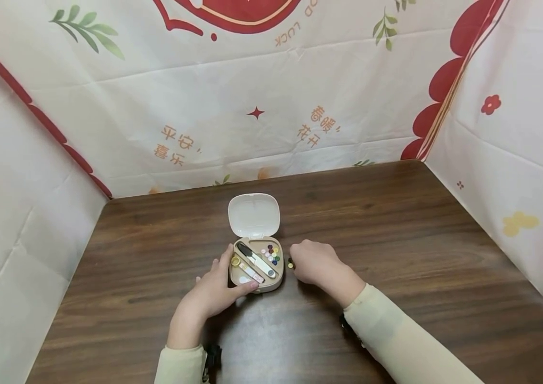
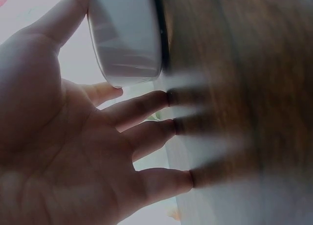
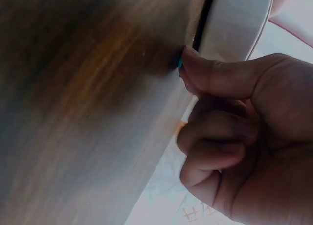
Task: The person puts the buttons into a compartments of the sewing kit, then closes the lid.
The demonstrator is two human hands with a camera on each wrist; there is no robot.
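A small sewing kit box [image 1: 271, 288] stands on the table with its white lid [image 1: 254, 215] tipped back. Inside, a thread snipper [image 1: 262, 265] lies slanting across the middle; several coloured buttons [image 1: 270, 255] fill the right compartment, and a yellow ring [image 1: 235, 261] sits at the left. My left hand [image 1: 210, 294] holds the box between thumb and index finger, the other fingers [image 2: 146, 132] spread along the table. Just right of the box, my right hand [image 1: 316, 261] pinches a small teal button [image 3: 180, 63] at the tabletop, other fingers curled. A yellow button [image 1: 290, 265] lies beside its fingertips.
The brown wooden table [image 1: 165, 229] spreads around the box on every side. A printed white cloth [image 1: 233, 96] hangs behind the table's back edge, with more cloth [image 1: 516, 160] along the right and left sides.
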